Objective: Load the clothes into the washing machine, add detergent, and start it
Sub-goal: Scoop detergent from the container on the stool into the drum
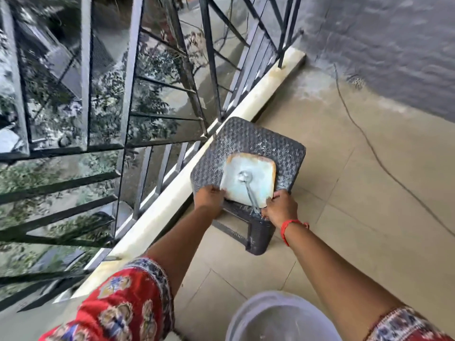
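A square, pale container of white-blue detergent powder (256,173) sits on a dark woven plastic stool (246,139). A metal spoon (247,183) lies in the powder, its handle pointing toward me. My left hand (209,196) grips the container's near-left edge. My right hand (279,205), with a red thread on the wrist, grips the near-right corner by the spoon handle. No washing machine or clothes are in view.
A dark metal railing (138,99) on a pale stone curb (221,153) runs diagonally on the left, with a drop beyond it. A grey wall (394,45) stands at the right. A thin cable (369,143) crosses the tiled floor. A translucent round bucket rim (278,313) shows at the bottom.
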### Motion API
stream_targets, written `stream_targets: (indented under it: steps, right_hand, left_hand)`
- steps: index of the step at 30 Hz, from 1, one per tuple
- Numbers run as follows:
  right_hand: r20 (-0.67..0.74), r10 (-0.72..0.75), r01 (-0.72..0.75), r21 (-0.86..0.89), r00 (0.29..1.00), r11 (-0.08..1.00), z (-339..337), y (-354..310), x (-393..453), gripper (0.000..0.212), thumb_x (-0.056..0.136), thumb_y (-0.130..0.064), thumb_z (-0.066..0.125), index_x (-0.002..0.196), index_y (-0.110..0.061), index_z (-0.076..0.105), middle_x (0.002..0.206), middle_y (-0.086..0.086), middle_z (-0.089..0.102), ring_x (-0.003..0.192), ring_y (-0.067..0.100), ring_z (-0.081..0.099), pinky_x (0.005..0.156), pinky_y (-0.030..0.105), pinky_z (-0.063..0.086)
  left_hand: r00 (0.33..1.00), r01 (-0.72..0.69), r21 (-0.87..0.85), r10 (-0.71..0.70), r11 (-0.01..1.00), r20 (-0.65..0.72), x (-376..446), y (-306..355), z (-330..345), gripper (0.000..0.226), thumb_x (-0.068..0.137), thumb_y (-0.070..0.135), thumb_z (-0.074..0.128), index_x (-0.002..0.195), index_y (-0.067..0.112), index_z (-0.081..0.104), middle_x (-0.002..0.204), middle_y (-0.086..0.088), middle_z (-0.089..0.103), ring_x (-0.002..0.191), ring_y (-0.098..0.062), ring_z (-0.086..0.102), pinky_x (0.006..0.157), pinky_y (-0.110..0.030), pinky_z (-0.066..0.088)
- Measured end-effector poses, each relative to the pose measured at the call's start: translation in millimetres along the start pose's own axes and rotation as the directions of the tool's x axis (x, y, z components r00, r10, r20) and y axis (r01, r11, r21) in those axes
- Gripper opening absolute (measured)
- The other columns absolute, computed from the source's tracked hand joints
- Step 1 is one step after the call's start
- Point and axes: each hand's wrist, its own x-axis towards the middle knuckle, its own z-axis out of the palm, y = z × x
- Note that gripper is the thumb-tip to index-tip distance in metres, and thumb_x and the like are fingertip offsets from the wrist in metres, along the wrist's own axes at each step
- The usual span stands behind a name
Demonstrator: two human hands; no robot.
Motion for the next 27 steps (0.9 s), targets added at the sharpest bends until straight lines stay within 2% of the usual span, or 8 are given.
stream_targets:
  steps: [5, 9, 12, 15, 18, 21, 25, 27]
  right_hand:
    - [-0.022, -0.058, 0.058, 0.031, 0.998, 0.998, -12, -2, -20, 0.016, 0.084, -0.005, 0.062, 0.084, -0.014, 0.049, 0.086, 0.018, 0.068, 0.08, 0.037, 0.068, 0.072, 0.043, 0.053]
    - [0.03, -0.071, 0.069, 0.058, 0.997, 0.996, -33, -11, -61, 0.014, 0.083, -0.006, 0.061, 0.085, -0.014, 0.05, 0.084, 0.014, 0.067, 0.075, 0.039, 0.068, 0.069, 0.048, 0.055]
    - [0.058, -0.105, 0.1, 0.095, 0.993, 0.99, -60, -33, -116, 0.012, 0.087, -0.009, 0.06, 0.087, -0.017, 0.051, 0.082, 0.01, 0.069, 0.074, 0.031, 0.07, 0.069, 0.037, 0.054]
    - [0.081, -0.162, 0.154, 0.09, 0.984, 0.984, -86, -55, -175, 0.018, 0.087, -0.012, 0.059, 0.081, -0.024, 0.048, 0.072, 0.004, 0.071, 0.067, 0.02, 0.071, 0.066, 0.031, 0.052]
    - [0.167, -0.234, 0.222, 0.087, 0.958, 0.971, -112, -86, -240, 0.019, 0.089, -0.008, 0.058, 0.081, -0.022, 0.048, 0.067, 0.003, 0.071, 0.05, -0.001, 0.063, 0.05, 0.011, 0.041]
    - [0.273, -0.341, 0.341, 0.049, 0.9, 0.939, -128, -115, -305, 0.02, 0.09, -0.004, 0.057, 0.079, -0.018, 0.047, 0.064, 0.01, 0.071, 0.043, -0.006, 0.058, 0.046, 0.008, 0.037]
    - [0.361, -0.445, 0.457, 0.058, 0.819, 0.888, -129, -135, -393, 0.023, 0.088, -0.01, 0.063, 0.081, -0.028, 0.051, 0.062, 0.006, 0.067, 0.047, 0.013, 0.065, 0.054, 0.038, 0.055]
    - [0.293, -0.577, 0.601, 0.012, 0.762, 0.799, -125, -145, -448, 0.024, 0.085, -0.021, 0.069, 0.09, -0.037, 0.051, 0.071, -0.004, 0.066, 0.057, 0.009, 0.063, 0.066, 0.037, 0.054]
  left_hand:
    - [0.999, 0.033, -0.138, -0.035, 0.99, -0.011, -21, 9, -7, 0.009, 0.089, 0.024, 0.061, 0.092, 0.016, 0.06, 0.099, -0.01, 0.069, 0.092, -0.028, 0.064, 0.08, -0.029, 0.051]
    - [0.993, 0.108, -0.424, -0.081, 0.899, 0.082, -70, 10, -36, 0.021, 0.091, 0.014, 0.054, 0.111, 0.008, 0.051, 0.098, -0.014, 0.063, 0.082, -0.03, 0.068, 0.054, -0.027, 0.057]
    - [0.992, 0.121, -0.534, -0.092, 0.837, 0.081, -115, 6, -69, 0.019, 0.088, 0.009, 0.051, 0.105, 0.002, 0.05, 0.102, -0.019, 0.061, 0.088, -0.032, 0.067, 0.057, -0.031, 0.059]
    - [0.995, 0.103, -0.607, -0.076, 0.788, 0.07, -167, 2, -109, 0.009, 0.094, 0.007, 0.05, 0.099, 0.0, 0.05, 0.093, -0.019, 0.059, 0.074, -0.023, 0.065, 0.056, -0.027, 0.056]
    - [0.993, 0.108, -0.693, -0.048, 0.713, 0.107, -237, 2, -166, 0.018, 0.099, 0.018, 0.05, 0.101, 0.001, 0.054, 0.085, -0.011, 0.061, 0.072, -0.02, 0.064, 0.053, -0.023, 0.056]
    - [0.988, 0.133, -0.704, -0.039, 0.697, 0.148, -301, -15, -223, 0.023, 0.097, 0.026, 0.053, 0.09, 0.004, 0.054, 0.086, -0.015, 0.062, 0.071, -0.027, 0.066, 0.05, -0.024, 0.056]
    - [0.998, 0.05, -0.745, -0.012, 0.665, 0.056, -383, -64, -293, 0.042, 0.097, 0.031, 0.051, 0.11, -0.008, 0.053, 0.101, -0.024, 0.062, 0.073, -0.03, 0.07, 0.059, -0.033, 0.06]
    - [1.0, 0.01, -0.775, -0.021, 0.632, -0.004, -429, -94, -324, 0.039, 0.098, 0.03, 0.049, 0.109, -0.006, 0.055, 0.098, -0.021, 0.063, 0.073, -0.028, 0.07, 0.062, -0.035, 0.06]
